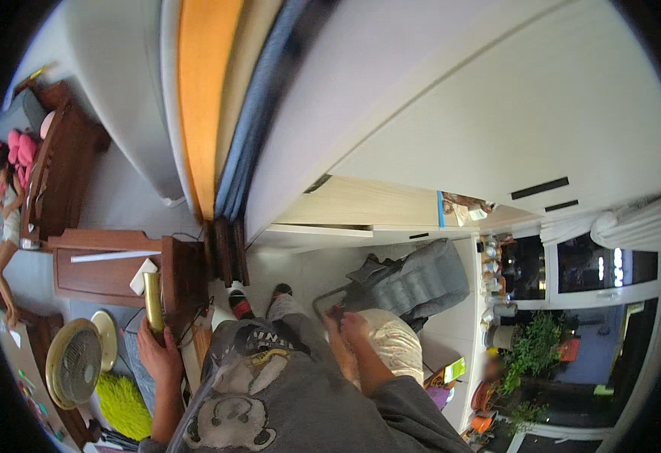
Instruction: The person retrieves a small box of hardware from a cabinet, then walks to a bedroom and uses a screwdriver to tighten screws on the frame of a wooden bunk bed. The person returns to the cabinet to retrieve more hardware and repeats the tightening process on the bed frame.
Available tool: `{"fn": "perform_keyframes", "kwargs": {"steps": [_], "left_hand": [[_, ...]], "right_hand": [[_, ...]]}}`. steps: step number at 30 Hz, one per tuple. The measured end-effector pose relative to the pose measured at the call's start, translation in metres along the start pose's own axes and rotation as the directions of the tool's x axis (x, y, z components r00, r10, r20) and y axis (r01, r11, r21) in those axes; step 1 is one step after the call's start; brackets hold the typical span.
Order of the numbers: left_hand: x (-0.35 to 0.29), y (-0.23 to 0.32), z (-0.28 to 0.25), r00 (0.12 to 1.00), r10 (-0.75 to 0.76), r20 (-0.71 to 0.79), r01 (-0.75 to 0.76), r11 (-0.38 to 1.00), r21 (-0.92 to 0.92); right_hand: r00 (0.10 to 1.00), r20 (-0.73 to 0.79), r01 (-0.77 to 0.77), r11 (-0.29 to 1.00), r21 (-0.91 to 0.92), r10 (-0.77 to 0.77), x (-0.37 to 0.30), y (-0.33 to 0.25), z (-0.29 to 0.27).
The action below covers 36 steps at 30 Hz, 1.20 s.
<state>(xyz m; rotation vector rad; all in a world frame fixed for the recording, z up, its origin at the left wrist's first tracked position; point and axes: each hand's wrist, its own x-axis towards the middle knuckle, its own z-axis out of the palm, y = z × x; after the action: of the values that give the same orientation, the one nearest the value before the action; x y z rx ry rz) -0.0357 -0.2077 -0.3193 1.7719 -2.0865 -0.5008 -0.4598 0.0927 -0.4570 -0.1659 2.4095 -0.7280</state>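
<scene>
At the lower left my left hand [158, 355] is wrapped round the lower end of a long, smooth gold-coloured object [152, 298]. It stands up from the hand, and I cannot make out its kind. A white, flat object [142, 276] shows beside its upper end. Right of my body, my right hand [355, 328] is closed, its fingers curled. Skin of what may be another hand or limb [333, 325] lies against it. Cream patterned cloth [395, 343] is just beyond, and whatever my right fingers hold is hidden.
A brown wooden bench [108, 264] and a fan [78, 364] are at left, near a fuzzy green cushion [123, 404]. A person [7, 200] is by the wooden sofa [63, 166]. White cabinets [459, 113] line the far side. A grey padded seat [413, 287] and plants [534, 351] are at right.
</scene>
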Motion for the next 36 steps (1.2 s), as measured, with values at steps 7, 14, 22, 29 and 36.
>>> {"fn": "perform_keyframes", "kwargs": {"steps": [7, 14, 22, 29, 36], "left_hand": [[-0.002, -0.016, 0.012, 0.997, 0.07, -0.014, -0.07, 0.998, -0.005], [-0.004, -0.016, 0.01, 0.995, -0.062, 0.081, 0.064, 0.998, -0.028], [-0.012, -0.028, 0.025, 0.982, -0.11, 0.156, 0.095, 0.99, 0.1], [-0.008, 0.141, 0.007, 0.997, 0.036, 0.07, -0.034, 0.999, -0.029], [-0.051, 0.387, 0.141, 0.86, 0.287, 0.422, -0.196, 0.949, -0.246]], "right_hand": [[0.999, 0.016, -0.038, 0.988, 0.15, 0.036, 0.008, 0.06, 0.02], [0.994, 0.106, -0.04, 0.999, 0.036, 0.036, 0.014, 0.093, 0.031], [0.988, -0.039, 0.148, 0.987, -0.06, -0.151, 0.041, 0.22, 0.02], [0.983, 0.105, -0.128, 0.967, -0.22, 0.153, 0.096, 0.268, -0.01], [0.922, 0.163, -0.3, 0.915, -0.27, 0.35, 0.221, 0.228, -0.09]]}}
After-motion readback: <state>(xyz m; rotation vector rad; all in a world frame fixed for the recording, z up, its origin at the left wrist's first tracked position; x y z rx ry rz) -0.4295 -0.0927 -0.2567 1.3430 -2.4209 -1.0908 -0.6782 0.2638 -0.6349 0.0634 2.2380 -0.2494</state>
